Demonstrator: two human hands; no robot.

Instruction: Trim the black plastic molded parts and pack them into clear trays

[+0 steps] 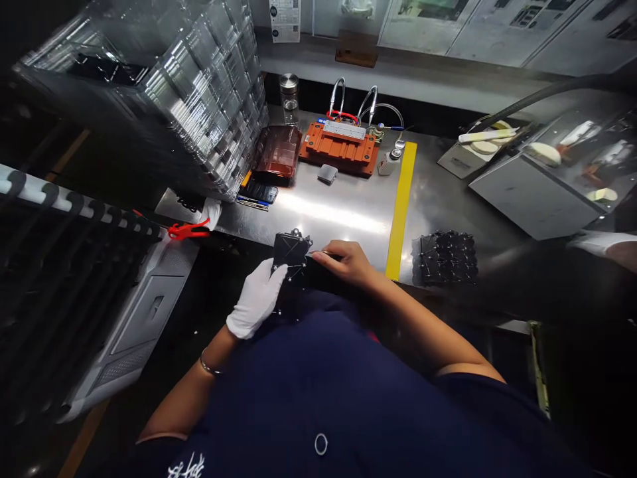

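Observation:
A black moulded part (pixel 290 251) with small shiny studs along its edges is gripped by my left hand (pixel 259 295), which wears a white glove. My thumb lies across its lower left side, in front of my body at the bench edge. My bare right hand (pixel 344 260) is closed in a pinch, its fingertips by the part's right edge. Something thin shows at those fingertips, too small to name. More black parts (pixel 445 257) of similar look lie grouped on the bench to the right.
The steel bench (pixel 343 219) carries an orange fixture (pixel 338 149), a small grey block (pixel 327 174), a small bottle (pixel 389 162), a phone (pixel 263 192) and a brown tray (pixel 279 156). Stacked clear trays (pixel 199 93) rise at left. Yellow tape (pixel 401 212) crosses the bench; a grey box (pixel 537 192) stands right.

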